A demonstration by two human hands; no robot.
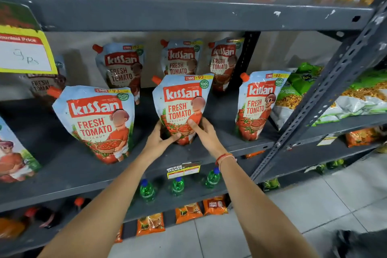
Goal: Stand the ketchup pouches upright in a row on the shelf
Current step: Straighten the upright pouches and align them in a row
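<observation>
Grey metal shelf (83, 174) bearing ketchup pouches. The middle pouch (181, 102) stands upright near the shelf's front edge, clasped at its base from both sides: the left hand (160, 140) wraps the lower left corner with its thumb across the front, and the right hand (206, 134), a red thread band (225, 157) at its wrist, closes on the lower right with its thumb pressed to the front panel. A left front pouch (98, 123) and a right front pouch (258, 104) stand apart on either side, forming the front row. Three rear pouches (123, 67) stand toward the back edge. Green bottles (178, 186) occupy the shelf below.
</observation>
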